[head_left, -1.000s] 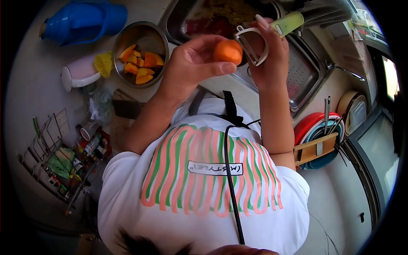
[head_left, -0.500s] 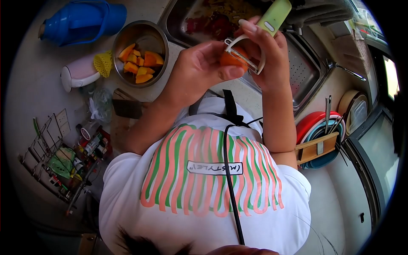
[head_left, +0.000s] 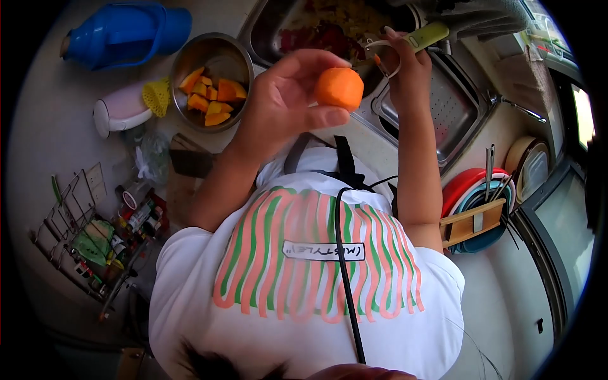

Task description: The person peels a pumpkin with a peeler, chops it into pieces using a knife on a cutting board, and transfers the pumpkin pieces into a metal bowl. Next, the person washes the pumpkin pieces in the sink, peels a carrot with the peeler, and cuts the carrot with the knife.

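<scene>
My left hand (head_left: 278, 101) grips a carrot (head_left: 340, 89) between thumb and fingers, its peeled, bright orange end turned toward me. Off to the right, my right hand (head_left: 410, 69) is closed around a peeler (head_left: 430, 37) with a green handle and a white head. A small orange bit of peel clings near the blade. The peeler is apart from the carrot. Beyond both hands lies the metal sink (head_left: 261, 39), with yellowish and reddish scraps in it.
At the left stands a steel bowl (head_left: 248, 88) with orange pumpkin chunks (head_left: 218, 104). A blue thermos (head_left: 126, 35) and a pink-white appliance (head_left: 123, 107) are beside it. A perforated metal drainer (head_left: 437, 95) and stacked basins (head_left: 465, 183) are on the right.
The peeler has come off the carrot and moved right with my right hand. My left hand has turned the carrot, so its peeled end shows.
</scene>
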`<state>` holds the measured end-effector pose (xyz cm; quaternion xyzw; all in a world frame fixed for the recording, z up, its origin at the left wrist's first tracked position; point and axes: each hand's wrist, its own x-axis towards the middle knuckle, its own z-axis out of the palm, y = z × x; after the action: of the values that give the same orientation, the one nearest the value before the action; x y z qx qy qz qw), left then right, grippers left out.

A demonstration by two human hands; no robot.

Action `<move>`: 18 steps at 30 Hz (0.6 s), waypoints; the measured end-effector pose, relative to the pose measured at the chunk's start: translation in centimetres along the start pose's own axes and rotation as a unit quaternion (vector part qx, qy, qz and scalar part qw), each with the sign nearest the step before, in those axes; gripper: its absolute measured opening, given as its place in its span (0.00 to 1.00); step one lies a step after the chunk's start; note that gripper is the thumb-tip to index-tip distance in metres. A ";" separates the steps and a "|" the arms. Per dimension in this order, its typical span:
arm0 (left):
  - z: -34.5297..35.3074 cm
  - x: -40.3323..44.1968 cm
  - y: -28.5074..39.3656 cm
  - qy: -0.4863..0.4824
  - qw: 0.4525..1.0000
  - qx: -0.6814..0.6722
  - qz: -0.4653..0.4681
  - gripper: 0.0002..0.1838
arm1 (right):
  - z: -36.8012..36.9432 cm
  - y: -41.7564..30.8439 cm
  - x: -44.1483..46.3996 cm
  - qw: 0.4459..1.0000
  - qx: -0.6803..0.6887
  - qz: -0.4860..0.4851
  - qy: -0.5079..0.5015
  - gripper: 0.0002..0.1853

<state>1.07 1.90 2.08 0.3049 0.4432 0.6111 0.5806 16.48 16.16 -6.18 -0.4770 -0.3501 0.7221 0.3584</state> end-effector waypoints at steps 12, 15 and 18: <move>0.1 0.2 -0.3 0.025 0.997 0.003 -0.072 0.27 | 5.0 -5.1 -5.7 0.982 0.110 0.013 -0.156 0.09; -0.2 -0.2 -0.5 0.001 0.998 -0.025 -0.053 0.29 | 5.1 -4.8 -5.3 0.976 0.143 0.040 -0.156 0.08; -0.5 -1.0 -1.7 -0.019 0.997 -0.070 -0.020 0.33 | 3.6 0.2 -1.0 0.995 0.009 -0.040 -0.094 0.13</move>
<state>1.53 0.75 0.53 0.2663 0.3937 0.6231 0.6212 13.31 14.56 -4.82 -0.3897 -0.3945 0.7521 0.3563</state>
